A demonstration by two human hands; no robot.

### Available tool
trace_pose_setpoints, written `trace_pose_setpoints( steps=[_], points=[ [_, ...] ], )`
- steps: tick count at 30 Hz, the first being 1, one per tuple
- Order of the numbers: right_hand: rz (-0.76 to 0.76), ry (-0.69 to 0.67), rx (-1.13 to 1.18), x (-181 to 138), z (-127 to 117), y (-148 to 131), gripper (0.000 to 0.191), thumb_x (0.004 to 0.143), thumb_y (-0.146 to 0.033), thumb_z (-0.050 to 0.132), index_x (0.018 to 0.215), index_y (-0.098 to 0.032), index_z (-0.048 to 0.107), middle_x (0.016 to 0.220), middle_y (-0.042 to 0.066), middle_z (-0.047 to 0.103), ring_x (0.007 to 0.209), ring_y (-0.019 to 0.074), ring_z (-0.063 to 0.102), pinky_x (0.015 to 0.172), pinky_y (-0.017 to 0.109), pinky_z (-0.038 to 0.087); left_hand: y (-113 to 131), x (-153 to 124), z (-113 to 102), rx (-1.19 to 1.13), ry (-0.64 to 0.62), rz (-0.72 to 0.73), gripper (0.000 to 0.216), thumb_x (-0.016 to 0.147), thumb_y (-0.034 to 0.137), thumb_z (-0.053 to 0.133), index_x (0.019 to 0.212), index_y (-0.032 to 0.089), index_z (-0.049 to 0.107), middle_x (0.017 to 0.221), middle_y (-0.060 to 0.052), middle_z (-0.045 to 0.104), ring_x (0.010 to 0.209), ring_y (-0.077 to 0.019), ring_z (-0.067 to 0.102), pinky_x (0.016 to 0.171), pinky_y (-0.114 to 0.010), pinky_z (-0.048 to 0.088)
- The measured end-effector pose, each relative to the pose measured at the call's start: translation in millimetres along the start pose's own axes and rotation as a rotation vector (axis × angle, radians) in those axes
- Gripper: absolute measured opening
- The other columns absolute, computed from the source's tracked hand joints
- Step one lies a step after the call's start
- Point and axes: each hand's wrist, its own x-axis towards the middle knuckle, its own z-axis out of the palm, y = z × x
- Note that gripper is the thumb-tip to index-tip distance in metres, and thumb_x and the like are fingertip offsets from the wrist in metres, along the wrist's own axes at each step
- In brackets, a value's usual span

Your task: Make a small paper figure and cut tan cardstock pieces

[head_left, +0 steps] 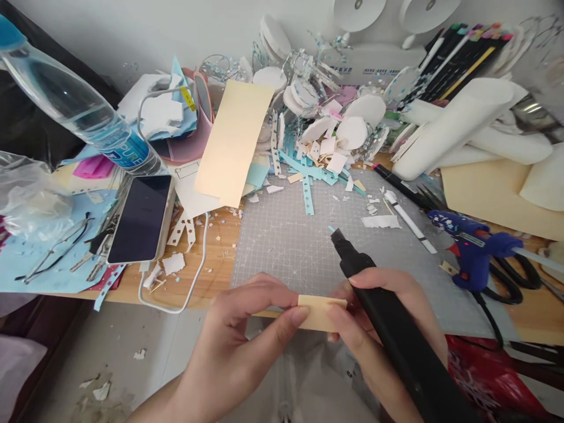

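My left hand [247, 335] is closed, its thumb and index finger pinching the left end of a small cream paper piece [318, 314]. The paper seems folded or curled along its upper edge. My right hand [388, 317] grips the other end between thumb and fingers, and also holds a long black pen-shaped tool [396, 329] slanting across the palm. Its narrow tip points away, up and left, over the grey cutting mat [282, 247], with a small light-blue bit at its end. What kind of tool it is, I cannot tell. Both hands are at the mat's front edge.
Paper scraps, strips and white discs [352, 132] crowd the mat's back. On the right lie a blue glue gun [467, 247], scissors [506, 288] and a white pen [408, 220]. A phone [141, 220], cable and water bottle [92, 111] stand left.
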Motion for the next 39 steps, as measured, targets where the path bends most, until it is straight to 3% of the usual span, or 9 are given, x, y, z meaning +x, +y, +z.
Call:
trace_pose_setpoints(
  steps=[11, 17, 22, 27, 39],
  points=[
    [-0.02, -0.008, -0.083, 2.7, -3.8, 0.3, 0.024, 0.088, -0.016, 0.066, 0.106, -0.029, 0.056, 0.079, -0.004, 0.067, 0.064, 0.0111, 0.068, 0.056, 0.017, 0.057, -1.1, 0.8, -2.6, 0.013, -0.02, -0.002, 0.014, 0.09, 0.019, 0.065, 0.081, 0.017, 0.074, 0.076, -0.001, 0.069, 0.073, -0.0124, 0.061, 0.067, -0.022, 0.049],
    [-0.007, -0.006, -0.052, 2.6, -1.6, 4.0, 0.022, 0.087, -0.02, 0.068, 0.104, -0.03, 0.058, 0.08, -0.002, 0.066, 0.065, 0.0159, 0.068, 0.057, 0.025, 0.06, -5.8, 8.0, -4.3, 0.102, -0.032, 0.107, 0.01, 0.09, 0.021, 0.067, 0.097, 0.021, 0.073, 0.091, -0.002, 0.074, 0.087, -0.0159, 0.066, 0.08, -0.027, 0.051],
    [0.011, -0.014, -0.054, 2.6, 1.0, 5.5, 0.022, 0.088, -0.02, 0.068, 0.104, -0.031, 0.058, 0.079, -0.001, 0.066, 0.066, 0.0172, 0.067, 0.054, 0.026, 0.059, -3.7, 11.8, -5.7, 0.148, -0.073, 0.087, 0.012, 0.093, 0.022, 0.064, 0.088, 0.021, 0.075, 0.079, 0.0, 0.072, 0.075, -0.0125, 0.066, 0.07, -0.024, 0.049],
    [0.027, -0.019, -0.049, 3.1, -0.8, 8.2, 0.022, 0.088, -0.023, 0.069, 0.104, -0.032, 0.058, 0.08, -0.002, 0.067, 0.069, 0.0166, 0.068, 0.059, 0.026, 0.059, -2.4, 13.6, -4.8, 0.135, -0.062, 0.082, 0.013, 0.093, 0.023, 0.065, 0.085, 0.02, 0.075, 0.077, 0.0, 0.072, 0.072, -0.012, 0.065, 0.068, -0.024, 0.048],
    [0.102, -0.022, 0.03, 5.9, -2.6, 2.2, 0.017, 0.086, -0.028, 0.071, 0.099, -0.032, 0.062, 0.075, -0.003, 0.066, 0.062, 0.016, 0.065, 0.055, 0.026, 0.056, -3.0, 12.6, -6.5, 0.103, -0.079, 0.082, 0.01, 0.09, 0.019, 0.068, 0.085, 0.022, 0.076, 0.077, 0.0, 0.074, 0.072, -0.0141, 0.065, 0.067, -0.026, 0.049]
  ],
)
